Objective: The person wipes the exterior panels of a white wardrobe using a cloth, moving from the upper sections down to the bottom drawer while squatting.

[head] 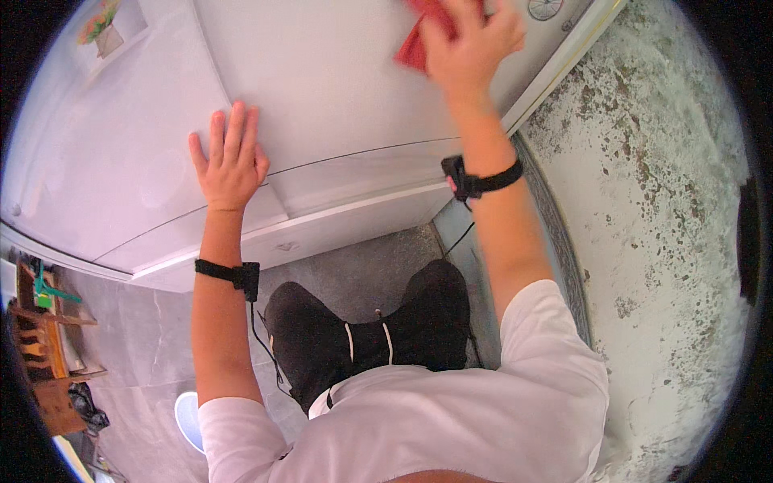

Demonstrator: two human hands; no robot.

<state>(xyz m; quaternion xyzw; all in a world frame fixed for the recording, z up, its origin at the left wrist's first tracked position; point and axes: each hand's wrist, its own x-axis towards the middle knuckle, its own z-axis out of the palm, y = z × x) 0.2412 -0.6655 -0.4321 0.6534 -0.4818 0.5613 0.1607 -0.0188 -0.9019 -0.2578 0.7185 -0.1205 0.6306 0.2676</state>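
Observation:
Before me is a large white panel (326, 78), with a seam down it and a thin dark line across its lower part. My left hand (232, 163) lies flat against it near the seam, fingers spread, nothing held. Up and to the right, my right hand (468, 54) grips a red cloth (416, 45) against the panel. The right hand and cloth are slightly blurred, and the cloth's upper end runs out of view. A black strap with a small device (465, 178) circles each wrist or forearm, with a cord hanging down.
On the right stands a white wall (652, 241) with peeling, stained paint. Grey floor tiles (139, 338) stretch to the left, bearing a white-and-blue round-ended object (190, 419). Wooden shelving (45, 338) with mixed items sits at the far left. A potted-plant picture (105, 39) marks the panel's upper left.

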